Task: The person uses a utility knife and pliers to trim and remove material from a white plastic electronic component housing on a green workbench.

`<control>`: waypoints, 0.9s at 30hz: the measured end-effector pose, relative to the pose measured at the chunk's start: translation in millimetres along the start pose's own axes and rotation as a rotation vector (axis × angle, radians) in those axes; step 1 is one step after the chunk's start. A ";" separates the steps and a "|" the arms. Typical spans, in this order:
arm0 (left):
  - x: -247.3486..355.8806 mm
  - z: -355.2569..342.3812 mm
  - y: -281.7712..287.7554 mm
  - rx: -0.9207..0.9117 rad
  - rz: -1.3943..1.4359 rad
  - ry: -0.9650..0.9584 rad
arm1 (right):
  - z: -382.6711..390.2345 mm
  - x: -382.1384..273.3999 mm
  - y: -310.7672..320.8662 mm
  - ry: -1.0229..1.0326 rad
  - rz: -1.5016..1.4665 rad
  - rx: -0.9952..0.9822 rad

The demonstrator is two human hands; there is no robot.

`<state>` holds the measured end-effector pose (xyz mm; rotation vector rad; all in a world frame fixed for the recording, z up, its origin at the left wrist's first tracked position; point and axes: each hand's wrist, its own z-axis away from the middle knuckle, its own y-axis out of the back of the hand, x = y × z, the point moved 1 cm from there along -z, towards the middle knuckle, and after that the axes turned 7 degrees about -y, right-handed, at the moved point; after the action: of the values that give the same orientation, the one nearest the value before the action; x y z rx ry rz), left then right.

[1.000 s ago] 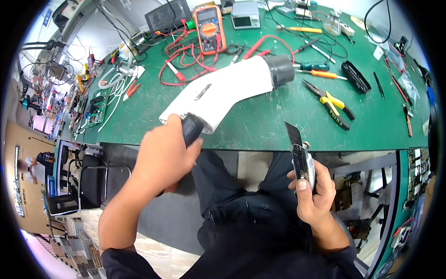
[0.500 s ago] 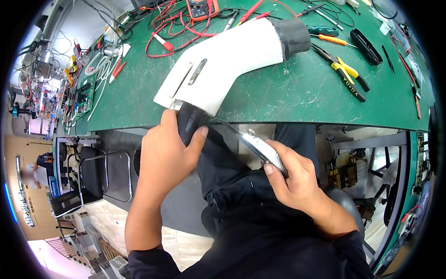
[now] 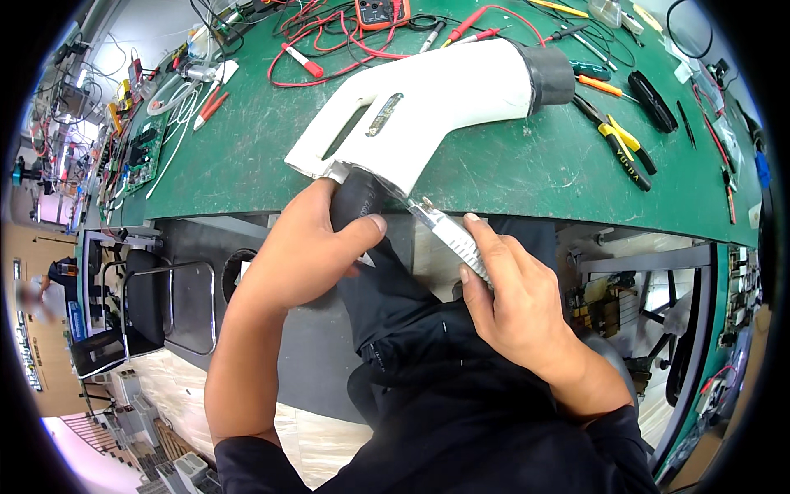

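A bent white plastic housing lies on the green table, with a black collar at its far right end. From its near end a black tube sticks out toward me. My left hand is closed round this tube, thumb across its top. In my right hand is a utility knife with a silver, ribbed handle. Its front end meets the housing's near lower edge, right of the tube; the blade tip is hard to make out there. A slot and a dark oval label show on the housing's upper face.
Pliers with yellow and black handles lie right of the housing, near an orange screwdriver and a black case. Red test leads and an orange multimeter are behind. A circuit board sits at left, above a black chair.
The housing and tube have turned slightly, showing more of the slot. The knife's front end has come up to the housing's edge, and my right hand's grip has shifted, its index finger along the handle.
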<state>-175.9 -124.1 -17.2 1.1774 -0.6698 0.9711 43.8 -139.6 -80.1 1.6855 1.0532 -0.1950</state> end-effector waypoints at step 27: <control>-34.7 17.9 -15.0 0.162 -0.077 -0.275 | -12.1 -42.3 9.2 -0.260 -0.050 -0.396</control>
<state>-177.3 -151.9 -48.5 1.4867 -0.7670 0.8171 20.9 -152.5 -43.6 1.2415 0.8725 -0.2165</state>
